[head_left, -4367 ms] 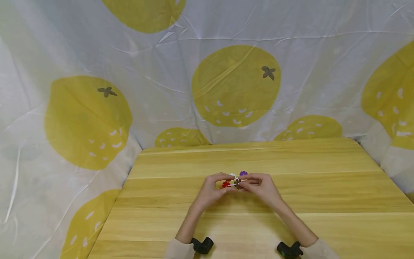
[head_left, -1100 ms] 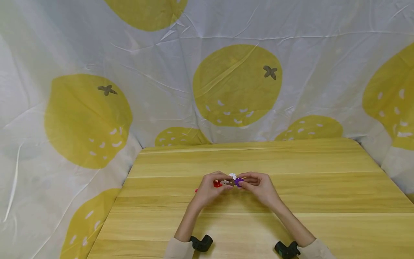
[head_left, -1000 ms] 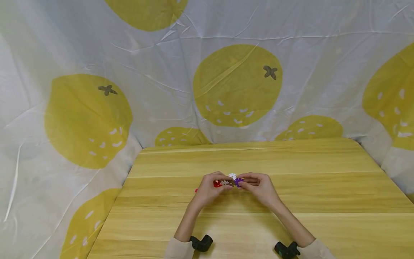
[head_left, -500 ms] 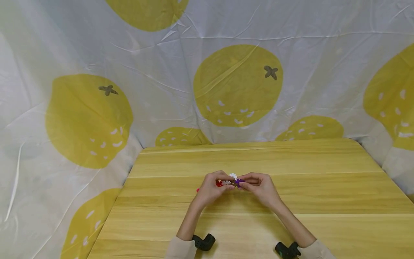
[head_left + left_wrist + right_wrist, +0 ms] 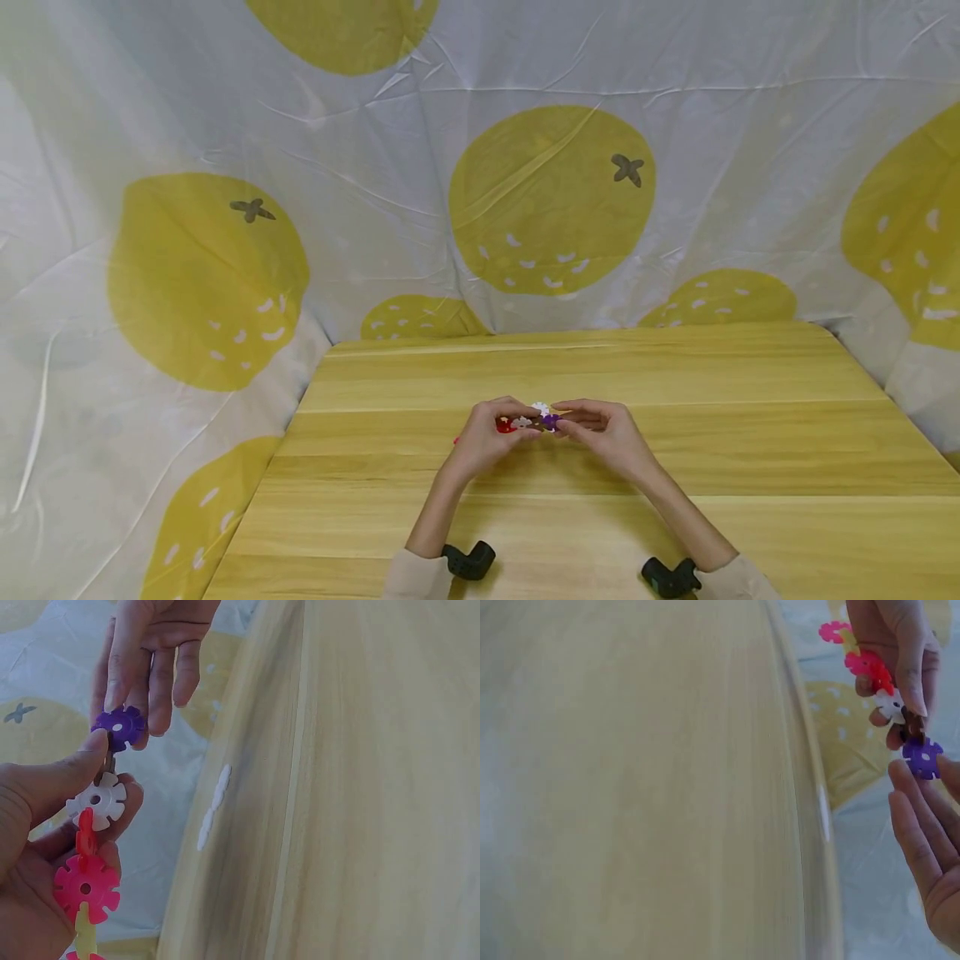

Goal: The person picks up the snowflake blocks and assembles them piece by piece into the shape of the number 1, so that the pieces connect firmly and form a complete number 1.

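Observation:
In the left wrist view a chain of toothed plastic interlocking discs runs along my left hand (image 5: 491, 433): a pink disc (image 5: 87, 888), a yellow disc (image 5: 85, 934) edge-on, a red disc (image 5: 86, 836) and a white disc (image 5: 97, 799). The thumb and fingers of this hand pinch a brown disc (image 5: 913, 727) at the chain's far end. My right hand (image 5: 603, 429) pinches a purple disc (image 5: 923, 758) by thumb and forefinger, its other fingers loosely extended. The purple disc sits right at the brown disc's edge. Fingers partly hide where they meet.
Loose white discs (image 5: 540, 408) lie on the wooden table (image 5: 585, 533) just beyond the hands. A lemon-print curtain (image 5: 375, 208) hangs behind the table. Black wrist-worn devices (image 5: 471, 561) sit at both wrists.
Over four seconds ago the right hand held the brown disc and the purple one was beyond the hands. Now the left hand pinches the brown disc. In the last second the purple disc has tilted slightly.

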Motion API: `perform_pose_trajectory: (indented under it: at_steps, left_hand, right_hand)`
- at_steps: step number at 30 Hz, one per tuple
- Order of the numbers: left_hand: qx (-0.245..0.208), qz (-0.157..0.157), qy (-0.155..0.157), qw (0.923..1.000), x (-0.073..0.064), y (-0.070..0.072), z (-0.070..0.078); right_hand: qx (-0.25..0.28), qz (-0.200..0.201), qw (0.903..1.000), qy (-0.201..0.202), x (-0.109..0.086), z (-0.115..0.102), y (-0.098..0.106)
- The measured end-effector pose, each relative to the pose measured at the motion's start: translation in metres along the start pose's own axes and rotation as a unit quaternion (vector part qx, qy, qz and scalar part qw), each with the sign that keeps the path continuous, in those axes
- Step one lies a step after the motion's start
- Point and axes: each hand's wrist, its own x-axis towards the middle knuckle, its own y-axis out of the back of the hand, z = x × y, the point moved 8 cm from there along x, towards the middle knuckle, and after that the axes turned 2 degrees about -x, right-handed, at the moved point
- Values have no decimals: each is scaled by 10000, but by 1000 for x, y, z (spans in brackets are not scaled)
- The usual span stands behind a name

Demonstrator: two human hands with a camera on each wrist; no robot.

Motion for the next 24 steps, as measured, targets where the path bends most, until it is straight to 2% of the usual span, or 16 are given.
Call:
perform_pose_trajectory:
  at_steps: [10,24]
  left_hand:
    - [-161,-95,-121,9998,0,-3,3]
    - [-478,-183,8,9987,-1,-2,0]
  right_hand:
    - [315,-111,9993,146,-1,-3,-2]
    - [629,-270,9975,166,-2,-4,-5]
